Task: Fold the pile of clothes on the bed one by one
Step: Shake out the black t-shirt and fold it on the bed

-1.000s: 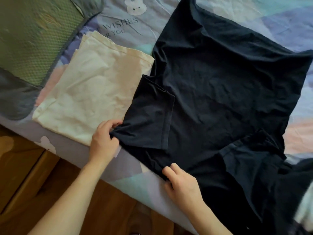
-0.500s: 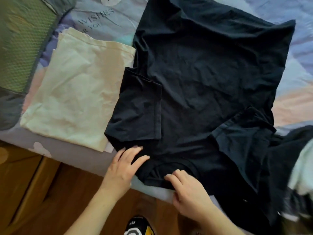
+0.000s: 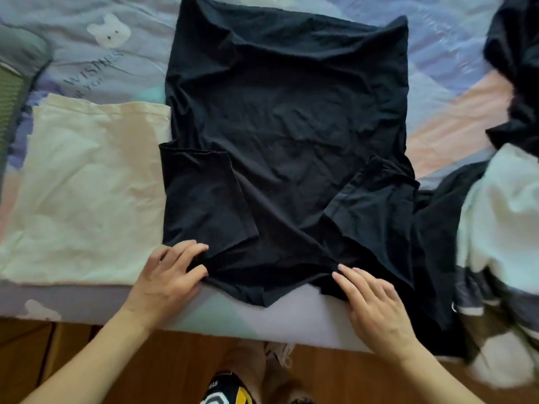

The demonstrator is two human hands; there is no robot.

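A black T-shirt (image 3: 285, 126) lies spread on the bed, collar end toward me, with both sleeves turned in over its body. My left hand (image 3: 172, 275) pinches the fabric at the near left shoulder between thumb and fingers. At the near right shoulder, my right hand (image 3: 376, 301) rests on the shirt with straight fingers; its thumb is hidden. A folded cream garment (image 3: 87, 185) lies flat just left of the shirt. The unfolded pile (image 3: 501, 217) of white and dark clothes sits at the right.
The patterned bed sheet (image 3: 291, 316) ends in an edge just below my hands, with wooden floor (image 3: 145, 368) beneath. A green cushion (image 3: 11, 91) sits at the far left. Another dark garment (image 3: 519, 68) lies at the upper right. A slipper (image 3: 224, 392) shows by the bed.
My left hand left the folded left sleeve and came down to the near shoulder. The right hand moved right along the collar edge to the right shoulder. The view shifted right.
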